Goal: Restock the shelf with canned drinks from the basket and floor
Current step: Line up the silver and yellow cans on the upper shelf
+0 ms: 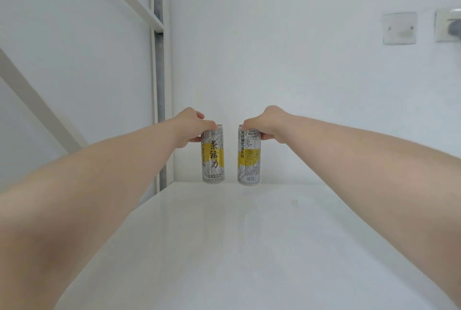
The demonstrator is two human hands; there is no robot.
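Bare forearms reaching in from both lower corners, converging toward the far end of a white shelf (262, 247) board. Left hand (189, 126) clenched from above around the top of the left can (213, 157); fingers wrapped over the rim, thumb against the near side. Right hand (264, 125) gripping the right can (249, 160) the same way, by its upper end. Both cans upright, slim, silver-grey with a yellow band and dark Chinese lettering; left one turned with its large characters forward, right one showing small print and a barcode near the base. Set side by side with a narrow gap between, not touching. Bottoms level with the shelf's back edge; whether resting on the board or held just above it, hard to tell from this angle. Rest of the board bare and glossy. Behind, a white wall (299, 60), with a white upright post (161, 85) just left of the left can and slanted white braces (37, 100) farther left. Two pale wall plates (399, 28) high on the right.
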